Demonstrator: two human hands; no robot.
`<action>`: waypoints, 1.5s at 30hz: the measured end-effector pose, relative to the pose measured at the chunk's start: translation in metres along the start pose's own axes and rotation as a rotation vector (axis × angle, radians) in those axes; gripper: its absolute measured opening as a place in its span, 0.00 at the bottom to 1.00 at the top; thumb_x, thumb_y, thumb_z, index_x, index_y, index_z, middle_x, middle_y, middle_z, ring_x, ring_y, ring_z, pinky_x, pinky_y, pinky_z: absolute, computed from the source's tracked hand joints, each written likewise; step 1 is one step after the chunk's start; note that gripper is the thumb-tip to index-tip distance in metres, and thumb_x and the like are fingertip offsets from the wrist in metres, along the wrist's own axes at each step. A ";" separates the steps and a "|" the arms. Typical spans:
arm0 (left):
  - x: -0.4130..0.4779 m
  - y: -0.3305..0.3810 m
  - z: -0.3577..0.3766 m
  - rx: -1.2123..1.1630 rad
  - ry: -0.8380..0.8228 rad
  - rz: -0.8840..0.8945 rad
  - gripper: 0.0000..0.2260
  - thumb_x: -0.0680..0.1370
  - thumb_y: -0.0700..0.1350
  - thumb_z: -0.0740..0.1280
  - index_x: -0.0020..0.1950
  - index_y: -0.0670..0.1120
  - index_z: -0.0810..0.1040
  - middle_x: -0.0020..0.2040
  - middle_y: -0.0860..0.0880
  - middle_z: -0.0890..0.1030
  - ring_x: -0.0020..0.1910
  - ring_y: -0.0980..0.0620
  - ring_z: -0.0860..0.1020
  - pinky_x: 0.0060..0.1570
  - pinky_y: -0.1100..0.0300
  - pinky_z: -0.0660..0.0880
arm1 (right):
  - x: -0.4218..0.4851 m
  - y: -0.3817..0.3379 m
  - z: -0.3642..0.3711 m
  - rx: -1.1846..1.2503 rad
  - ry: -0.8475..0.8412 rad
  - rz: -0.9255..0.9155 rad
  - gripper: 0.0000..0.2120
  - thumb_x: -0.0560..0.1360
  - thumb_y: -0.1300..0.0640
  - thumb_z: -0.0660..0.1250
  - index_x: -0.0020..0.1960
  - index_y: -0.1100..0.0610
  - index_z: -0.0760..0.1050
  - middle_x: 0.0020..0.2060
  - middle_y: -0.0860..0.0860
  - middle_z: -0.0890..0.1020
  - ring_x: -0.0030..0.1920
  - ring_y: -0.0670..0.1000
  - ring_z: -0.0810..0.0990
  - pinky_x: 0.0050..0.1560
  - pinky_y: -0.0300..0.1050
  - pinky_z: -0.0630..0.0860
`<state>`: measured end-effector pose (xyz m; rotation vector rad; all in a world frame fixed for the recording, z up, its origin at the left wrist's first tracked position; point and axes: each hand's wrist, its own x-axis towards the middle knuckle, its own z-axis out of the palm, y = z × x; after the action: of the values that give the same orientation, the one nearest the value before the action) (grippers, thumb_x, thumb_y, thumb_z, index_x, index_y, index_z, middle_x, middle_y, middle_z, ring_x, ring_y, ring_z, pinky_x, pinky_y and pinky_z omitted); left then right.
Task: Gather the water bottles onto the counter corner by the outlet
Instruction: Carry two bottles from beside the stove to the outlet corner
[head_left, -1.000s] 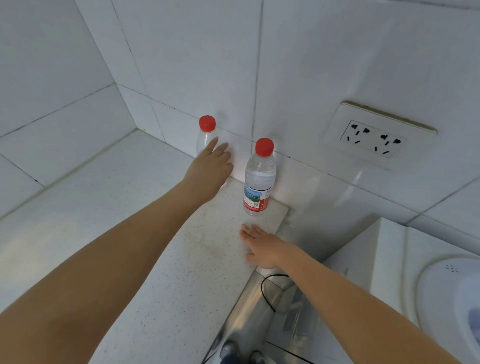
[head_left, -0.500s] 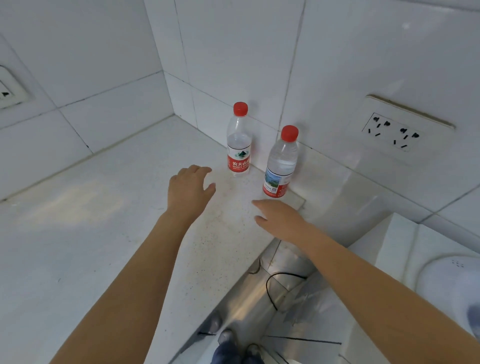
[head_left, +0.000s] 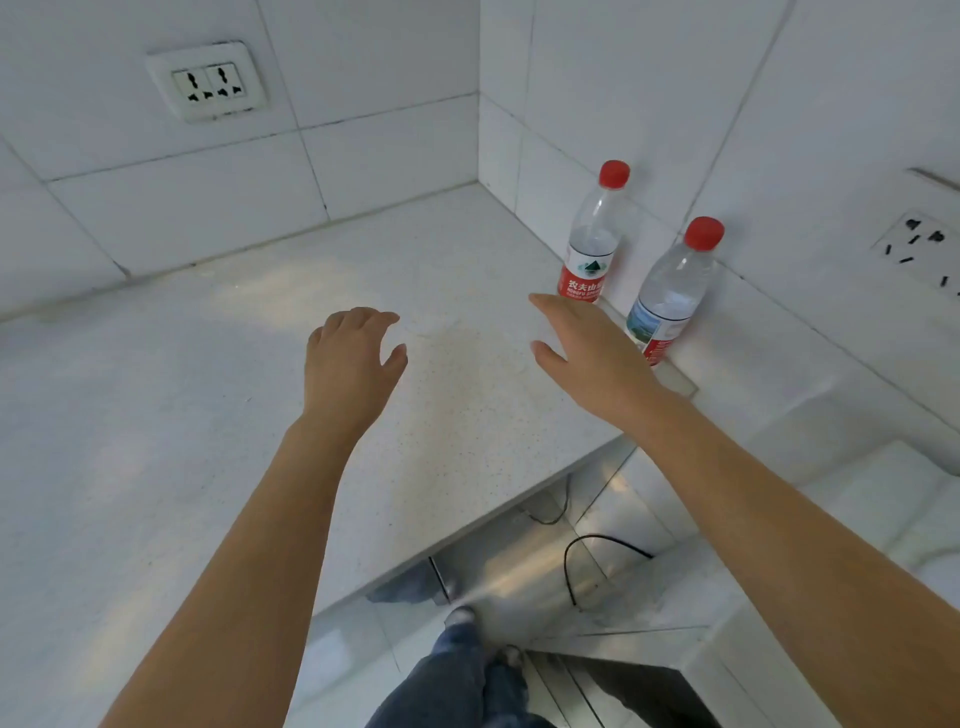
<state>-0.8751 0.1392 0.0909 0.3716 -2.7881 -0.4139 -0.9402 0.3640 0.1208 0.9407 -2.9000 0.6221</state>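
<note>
Two clear water bottles with red caps stand upright on the white counter (head_left: 218, 374) against the right wall. The farther bottle (head_left: 589, 244) has a red label; the nearer bottle (head_left: 670, 296) stands just right of it, close to the wall outlet (head_left: 919, 249). My left hand (head_left: 353, 364) hovers over the middle of the counter, fingers apart, holding nothing. My right hand (head_left: 592, 353) is spread open just left of the nearer bottle and hides part of its base, not gripping it.
A second outlet (head_left: 210, 83) sits on the back wall at upper left. The counter ends in an angled front edge (head_left: 467, 535); below it are a shiny floor, a black cable (head_left: 587, 556) and my legs in jeans (head_left: 457, 680).
My left hand has let go of the farther bottle and drawn back over the counter. My right hand rose off the counter beside the nearer bottle. The view swung left.
</note>
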 end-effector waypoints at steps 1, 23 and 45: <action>-0.009 -0.007 -0.004 0.001 0.009 -0.024 0.16 0.76 0.46 0.63 0.63 0.45 0.74 0.62 0.44 0.77 0.64 0.43 0.71 0.63 0.47 0.66 | 0.001 -0.008 0.001 0.001 -0.010 -0.026 0.24 0.78 0.55 0.58 0.72 0.57 0.58 0.70 0.54 0.67 0.69 0.54 0.64 0.65 0.48 0.65; -0.271 -0.102 -0.104 0.096 0.072 -0.329 0.17 0.77 0.46 0.62 0.65 0.45 0.72 0.63 0.44 0.76 0.62 0.41 0.71 0.59 0.49 0.68 | -0.132 -0.171 0.026 -0.039 -0.105 -0.284 0.24 0.79 0.54 0.56 0.73 0.56 0.57 0.71 0.54 0.65 0.71 0.55 0.60 0.66 0.50 0.63; -0.580 -0.074 -0.190 0.299 0.294 -1.024 0.19 0.77 0.49 0.62 0.67 0.46 0.70 0.64 0.44 0.75 0.65 0.42 0.69 0.64 0.49 0.64 | -0.280 -0.326 0.101 0.054 -0.307 -0.953 0.22 0.78 0.57 0.58 0.70 0.60 0.63 0.68 0.55 0.70 0.68 0.57 0.64 0.66 0.48 0.62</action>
<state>-0.2629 0.1955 0.0957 1.7664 -2.1599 -0.1108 -0.5165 0.2407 0.1050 2.3241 -2.1811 0.4769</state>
